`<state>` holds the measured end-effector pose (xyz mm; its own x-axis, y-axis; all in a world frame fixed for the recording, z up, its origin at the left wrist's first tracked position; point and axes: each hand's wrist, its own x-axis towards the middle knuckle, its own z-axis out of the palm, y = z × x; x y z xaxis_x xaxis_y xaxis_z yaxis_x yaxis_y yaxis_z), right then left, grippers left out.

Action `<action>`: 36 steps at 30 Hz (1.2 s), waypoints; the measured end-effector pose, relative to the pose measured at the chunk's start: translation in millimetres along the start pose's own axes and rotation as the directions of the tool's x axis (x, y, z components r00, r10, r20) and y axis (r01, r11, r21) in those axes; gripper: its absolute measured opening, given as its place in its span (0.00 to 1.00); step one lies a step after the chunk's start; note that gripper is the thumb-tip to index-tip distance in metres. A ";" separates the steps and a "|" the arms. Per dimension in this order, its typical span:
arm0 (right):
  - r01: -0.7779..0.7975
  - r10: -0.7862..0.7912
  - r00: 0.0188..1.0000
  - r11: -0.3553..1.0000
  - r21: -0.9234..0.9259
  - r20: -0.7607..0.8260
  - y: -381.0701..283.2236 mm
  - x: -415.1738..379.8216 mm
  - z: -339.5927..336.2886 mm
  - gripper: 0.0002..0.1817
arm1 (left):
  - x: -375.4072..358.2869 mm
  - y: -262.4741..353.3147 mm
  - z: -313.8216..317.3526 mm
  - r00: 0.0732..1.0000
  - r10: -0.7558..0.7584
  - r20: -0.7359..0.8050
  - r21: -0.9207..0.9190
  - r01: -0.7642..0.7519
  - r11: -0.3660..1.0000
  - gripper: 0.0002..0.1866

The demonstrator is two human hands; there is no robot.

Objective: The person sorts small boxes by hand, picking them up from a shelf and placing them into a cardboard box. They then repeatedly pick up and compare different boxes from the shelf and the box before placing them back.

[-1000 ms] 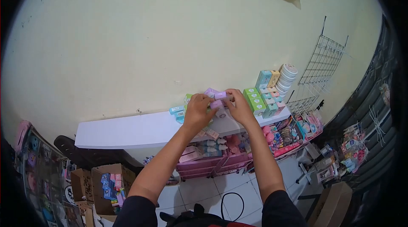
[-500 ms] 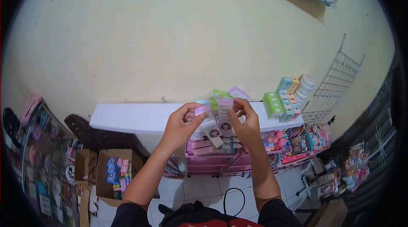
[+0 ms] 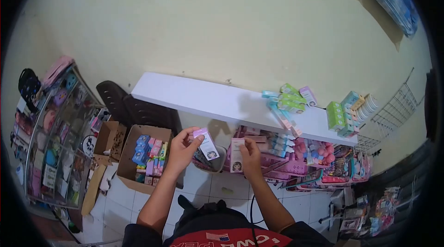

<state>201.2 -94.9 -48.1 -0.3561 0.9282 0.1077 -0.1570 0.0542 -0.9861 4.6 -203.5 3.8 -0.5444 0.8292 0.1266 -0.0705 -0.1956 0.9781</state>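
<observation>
Head view. Left hand (image 3: 184, 147): thumb and fingers pinched on a lilac-topped white box (image 3: 207, 145), tilted, before the shelf's front edge; cartoon figure printed at its lower end, small print illegible. Right hand (image 3: 251, 157): thumb and fingers closed on a pale pink box (image 3: 237, 153), near upright, well apart from the first; similar cartoon figure, wording too small to read. White shelf (image 3: 194, 93): bears loose green boxes (image 3: 291, 101), labels unreadable. Wearer's shirt (image 3: 226, 237): red panel, flag print, white capitals, "CW" legible, remainder uncertain.
</observation>
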 end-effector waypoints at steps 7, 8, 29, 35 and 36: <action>-0.060 0.038 0.967 0.995 0.082 0.251 9.2 1.6 70.8 0.11 | -23.8 10.4 -69.3 0.990 0.002 -0.139 0.076 0.008 0.997 0.15; -0.063 0.041 0.961 0.995 0.074 0.272 12.3 2.5 79.7 0.11 | -28.8 10.4 -80.3 0.984 -0.015 -0.176 0.097 0.032 0.995 0.14; -0.213 0.194 0.807 0.977 -0.030 0.558 96.6 -1.4 273.0 0.13 | -76.0 -39.3 -290.0 0.845 -0.125 -0.520 0.102 0.207 0.973 0.15; -0.223 0.257 0.795 0.966 -0.130 0.549 137.6 -2.4 314.4 0.14 | -65.9 -68.7 -333.8 0.823 -0.190 -0.535 0.075 0.271 0.960 0.16; -0.217 0.269 0.799 0.963 -0.158 0.538 142.5 -2.3 319.9 0.15 | -63.6 -73.8 -339.9 0.821 -0.201 -0.534 0.077 0.284 0.956 0.16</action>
<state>-115.0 -207.1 -148.4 -0.8223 0.5581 -0.1109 0.0719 -0.0915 -0.9932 -239.7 -419.7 -132.4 -0.8791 0.4410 -0.1808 -0.1576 0.0889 0.9835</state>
